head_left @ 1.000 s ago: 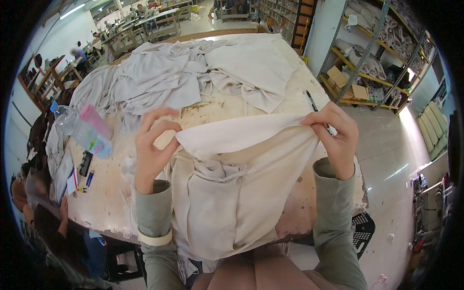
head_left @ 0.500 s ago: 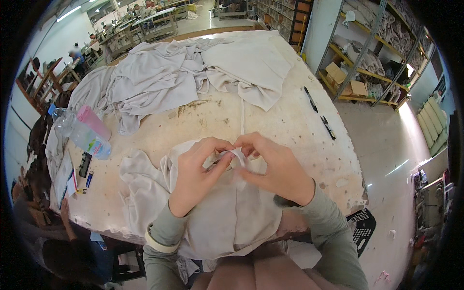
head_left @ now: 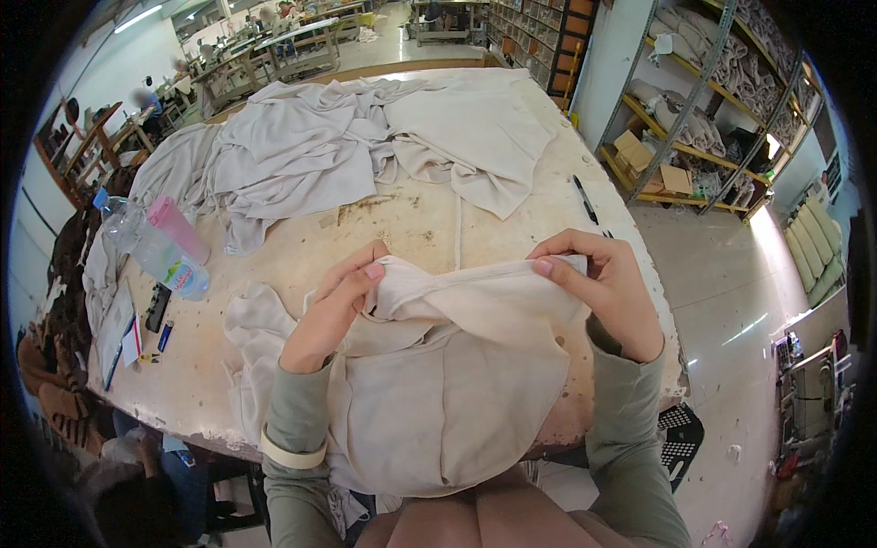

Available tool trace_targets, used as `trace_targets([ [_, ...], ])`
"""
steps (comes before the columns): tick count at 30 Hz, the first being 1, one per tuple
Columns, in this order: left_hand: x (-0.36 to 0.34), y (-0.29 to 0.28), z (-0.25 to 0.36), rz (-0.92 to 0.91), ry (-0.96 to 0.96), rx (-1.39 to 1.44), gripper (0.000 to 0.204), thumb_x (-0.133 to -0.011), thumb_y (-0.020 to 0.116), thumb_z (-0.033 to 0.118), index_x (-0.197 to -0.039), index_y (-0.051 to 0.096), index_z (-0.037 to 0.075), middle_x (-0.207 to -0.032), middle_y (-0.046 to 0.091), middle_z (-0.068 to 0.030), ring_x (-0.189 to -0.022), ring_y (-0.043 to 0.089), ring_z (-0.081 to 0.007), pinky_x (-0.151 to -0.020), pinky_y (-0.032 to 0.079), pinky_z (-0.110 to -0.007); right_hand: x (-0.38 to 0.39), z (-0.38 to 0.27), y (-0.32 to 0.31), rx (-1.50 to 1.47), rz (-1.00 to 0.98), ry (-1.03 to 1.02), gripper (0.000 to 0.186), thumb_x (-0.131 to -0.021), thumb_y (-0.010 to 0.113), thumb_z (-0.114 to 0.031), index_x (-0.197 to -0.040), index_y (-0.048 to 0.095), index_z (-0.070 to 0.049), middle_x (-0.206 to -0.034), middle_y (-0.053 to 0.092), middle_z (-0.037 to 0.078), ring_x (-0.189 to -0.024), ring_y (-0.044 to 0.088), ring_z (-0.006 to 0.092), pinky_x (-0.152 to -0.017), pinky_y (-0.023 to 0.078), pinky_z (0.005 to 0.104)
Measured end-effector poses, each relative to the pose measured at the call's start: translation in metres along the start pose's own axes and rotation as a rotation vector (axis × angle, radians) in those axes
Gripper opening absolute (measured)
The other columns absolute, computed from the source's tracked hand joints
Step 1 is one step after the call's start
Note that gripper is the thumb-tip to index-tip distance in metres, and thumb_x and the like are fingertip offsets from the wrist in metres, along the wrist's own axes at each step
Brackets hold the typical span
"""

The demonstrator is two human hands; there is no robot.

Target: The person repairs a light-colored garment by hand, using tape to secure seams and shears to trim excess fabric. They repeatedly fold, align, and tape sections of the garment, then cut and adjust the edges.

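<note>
A pale beige garment [head_left: 475,393] hangs over the near table edge toward my lap, its upper edge stretched between my hands. At that edge's left end my left hand [head_left: 340,297] pinches the cloth between thumb and fingers. My right hand [head_left: 603,283] pinches the other end, thumb on top. Between them the edge looks folded and slightly twisted, and a seam runs down the middle of the cloth below. More of the same cloth lies bunched on the table to the left of my left hand.
A heap of pale cloth [head_left: 292,146] covers the far part of the worn table [head_left: 639,320]. Bottles [head_left: 187,274], a pink tumbler [head_left: 178,228] and small tools stand or lie at left. A black pen [head_left: 586,199] lies at right. Shelving [head_left: 681,137] stands beyond.
My hands were close together at the middle, fingering a bit of the cloth. They have moved apart, left and right, and the garment's edge is now spread between them.
</note>
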State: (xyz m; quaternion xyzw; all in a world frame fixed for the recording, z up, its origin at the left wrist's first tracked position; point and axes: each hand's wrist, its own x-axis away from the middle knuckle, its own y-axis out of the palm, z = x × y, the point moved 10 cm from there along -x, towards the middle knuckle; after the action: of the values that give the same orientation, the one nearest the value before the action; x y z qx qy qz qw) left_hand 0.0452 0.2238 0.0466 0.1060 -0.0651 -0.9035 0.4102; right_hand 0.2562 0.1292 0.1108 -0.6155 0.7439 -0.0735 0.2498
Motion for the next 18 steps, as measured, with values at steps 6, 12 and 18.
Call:
trace_targets([
  [6,0.008,0.008,0.036,0.066,0.212,-0.339,0.015,-0.084,0.054,-0.006,-0.097,0.052,0.002,-0.092,0.062,-0.0050,-0.086,0.057,-0.0086,-0.079,0.044,-0.023,0.008,-0.015,-0.006,-0.008,0.058,-0.093,0.012,-0.078,0.069,-0.007,-0.089,0.066,-0.004,-0.080,0.064,0.000,-0.061,0.052,0.0038,-0.055,0.042,0.0192],
  [12,0.009,-0.014,0.047,0.331,0.423,-0.267,0.016,-0.084,0.047,-0.010,-0.087,0.044,0.006,-0.101,0.063,-0.0137,-0.089,0.060,-0.0139,-0.078,0.047,-0.023,0.046,-0.082,0.038,0.399,0.102,-0.846,0.030,-0.055,0.070,-0.003,-0.084,0.068,-0.009,-0.083,0.064,0.003,-0.059,0.056,0.0151,-0.050,0.044,0.0232],
  [18,0.000,-0.034,0.030,0.258,0.328,0.261,0.016,-0.085,0.042,-0.008,-0.086,0.042,0.008,-0.108,0.061,-0.0166,-0.092,0.061,-0.0155,-0.078,0.051,-0.027,0.076,-0.079,0.095,0.664,0.091,-1.141,0.021,-0.067,0.066,-0.009,-0.088,0.065,-0.011,-0.087,0.055,-0.003,-0.066,0.053,0.0080,-0.054,0.040,0.0210],
])
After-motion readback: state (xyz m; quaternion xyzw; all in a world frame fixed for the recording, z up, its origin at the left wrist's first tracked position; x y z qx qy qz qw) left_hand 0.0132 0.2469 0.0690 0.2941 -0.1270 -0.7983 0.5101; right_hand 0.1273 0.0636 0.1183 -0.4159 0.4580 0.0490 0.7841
